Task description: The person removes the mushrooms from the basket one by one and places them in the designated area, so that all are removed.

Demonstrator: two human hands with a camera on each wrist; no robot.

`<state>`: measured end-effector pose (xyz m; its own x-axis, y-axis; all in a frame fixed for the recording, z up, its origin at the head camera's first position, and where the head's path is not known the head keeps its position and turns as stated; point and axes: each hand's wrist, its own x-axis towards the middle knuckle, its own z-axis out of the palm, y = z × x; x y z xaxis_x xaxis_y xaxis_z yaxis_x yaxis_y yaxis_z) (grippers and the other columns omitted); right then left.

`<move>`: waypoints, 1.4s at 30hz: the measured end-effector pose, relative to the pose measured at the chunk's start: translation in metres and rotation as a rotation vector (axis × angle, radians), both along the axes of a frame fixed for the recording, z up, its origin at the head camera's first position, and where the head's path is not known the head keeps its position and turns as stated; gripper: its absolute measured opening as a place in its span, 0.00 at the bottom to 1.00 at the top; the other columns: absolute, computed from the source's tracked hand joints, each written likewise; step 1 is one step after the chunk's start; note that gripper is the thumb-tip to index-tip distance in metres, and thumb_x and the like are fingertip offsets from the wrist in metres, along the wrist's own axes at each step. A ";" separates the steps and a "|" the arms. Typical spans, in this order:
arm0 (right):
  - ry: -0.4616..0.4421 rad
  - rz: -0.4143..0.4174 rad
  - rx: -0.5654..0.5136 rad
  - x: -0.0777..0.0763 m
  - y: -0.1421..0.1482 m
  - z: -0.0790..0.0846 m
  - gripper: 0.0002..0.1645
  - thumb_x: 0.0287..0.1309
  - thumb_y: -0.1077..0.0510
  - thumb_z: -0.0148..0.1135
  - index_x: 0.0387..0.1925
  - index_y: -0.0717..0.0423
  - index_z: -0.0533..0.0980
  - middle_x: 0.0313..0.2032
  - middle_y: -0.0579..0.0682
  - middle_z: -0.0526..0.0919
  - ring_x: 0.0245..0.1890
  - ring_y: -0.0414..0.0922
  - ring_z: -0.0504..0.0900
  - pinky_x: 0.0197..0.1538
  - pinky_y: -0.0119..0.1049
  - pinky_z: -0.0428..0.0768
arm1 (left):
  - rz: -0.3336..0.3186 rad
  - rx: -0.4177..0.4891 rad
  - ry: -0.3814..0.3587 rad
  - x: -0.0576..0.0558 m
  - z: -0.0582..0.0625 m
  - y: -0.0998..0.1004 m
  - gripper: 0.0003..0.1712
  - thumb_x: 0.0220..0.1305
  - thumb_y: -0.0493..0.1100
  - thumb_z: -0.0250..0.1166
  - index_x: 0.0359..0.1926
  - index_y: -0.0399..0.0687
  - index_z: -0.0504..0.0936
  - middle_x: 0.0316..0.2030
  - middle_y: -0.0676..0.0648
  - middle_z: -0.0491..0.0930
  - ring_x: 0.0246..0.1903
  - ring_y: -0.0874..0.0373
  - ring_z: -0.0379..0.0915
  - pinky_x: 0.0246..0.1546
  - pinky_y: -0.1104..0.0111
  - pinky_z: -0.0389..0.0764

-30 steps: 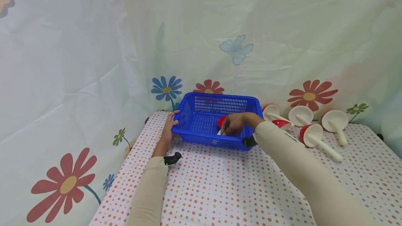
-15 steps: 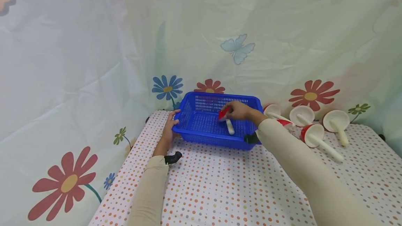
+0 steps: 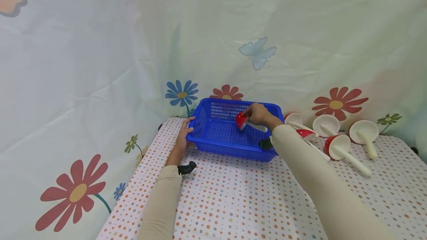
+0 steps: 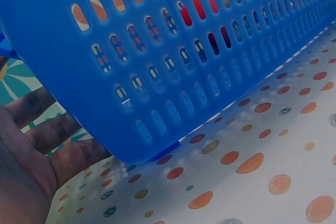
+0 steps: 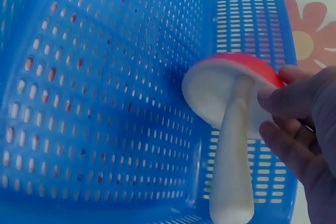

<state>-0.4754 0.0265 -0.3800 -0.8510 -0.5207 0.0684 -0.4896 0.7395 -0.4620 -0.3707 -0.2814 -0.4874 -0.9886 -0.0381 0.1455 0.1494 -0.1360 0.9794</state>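
Note:
A toy mushroom [image 3: 241, 121] with a white-spotted red cap and white stem is inside the blue plastic basket [image 3: 230, 150]. My right hand [image 3: 258, 114] pinches its cap at the edge; in the right wrist view the pale underside and the stem [image 5: 233, 156] face the camera. My left hand [image 3: 182, 136] touches the basket's left end, with fingertips at the rim. In the left wrist view its fingers [image 4: 55, 132] lie fairly straight against the outer corner. Red shows through the slots of the basket wall [image 4: 157, 77].
Several more red-capped mushrooms lie right of the basket, one with its pale underside [image 3: 363, 132] up, another with its red cap [image 3: 305, 134] showing. A dotted cloth [image 3: 230, 199] covers the table. Behind hangs a flower-printed curtain [image 3: 213, 40].
My right hand has lifted from low in the basket, pinching the mushroom by its cap. The stem has swung toward the right. My left hand stays at the basket's left end.

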 end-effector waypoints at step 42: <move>0.067 -0.145 -0.106 -0.007 0.002 -0.013 0.15 0.63 0.64 0.59 0.49 0.58 0.84 0.52 0.63 0.83 0.52 0.58 0.81 0.53 0.51 0.80 | -0.001 -0.022 0.006 0.003 0.003 0.008 0.29 0.65 0.50 0.46 0.68 0.68 0.62 0.72 0.46 0.57 0.65 0.37 0.64 0.55 0.48 0.74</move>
